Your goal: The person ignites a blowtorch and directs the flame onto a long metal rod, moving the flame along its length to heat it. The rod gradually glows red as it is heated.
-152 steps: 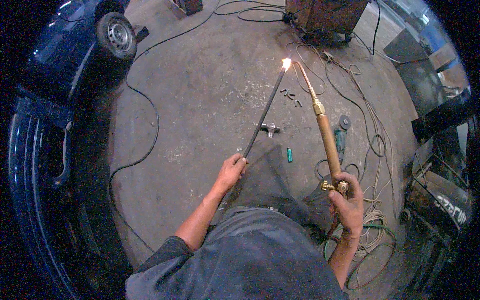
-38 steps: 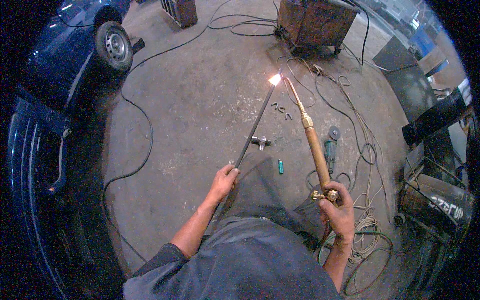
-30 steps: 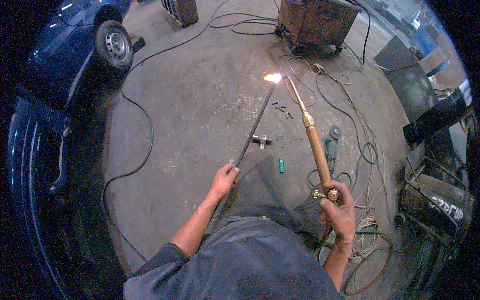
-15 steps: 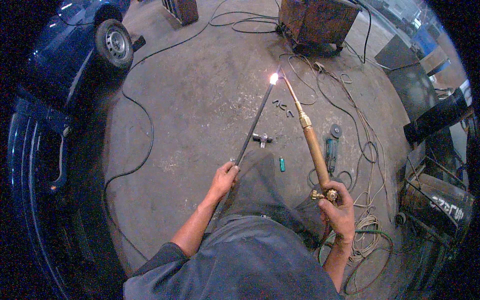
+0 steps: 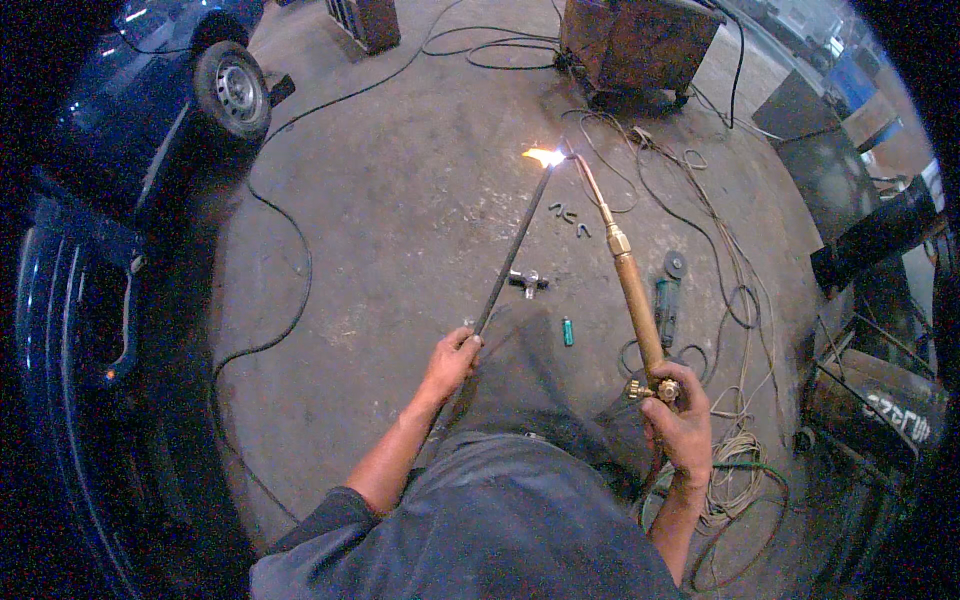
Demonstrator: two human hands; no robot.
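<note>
My left hand (image 5: 453,362) is closed round a long dark metal rod (image 5: 515,245), which slants up and away from me. In my right hand (image 5: 682,415) is a brass gas torch (image 5: 638,310), gripped near its valve knobs. The torch's thin bent nozzle points at the rod's far end. A bright flame (image 5: 545,157) burns there, with an orange tongue spreading left. On the floor below lie a metal tee-shaped piece (image 5: 529,284), a green lighter (image 5: 568,332) and several small bent metal pieces (image 5: 570,216).
An angle grinder (image 5: 668,300) lies right of the torch. Hoses and cables (image 5: 735,480) run along the right floor, and a black cable (image 5: 305,255) curves at left. A blue car (image 5: 130,110) stands left, a rusty wheeled cabinet (image 5: 635,50) far ahead, a dark cylinder (image 5: 870,405) right.
The flame at the rod's end has grown and now spreads left in an orange tongue. Both hands keep their grips, the rod and torch barely shifted.
</note>
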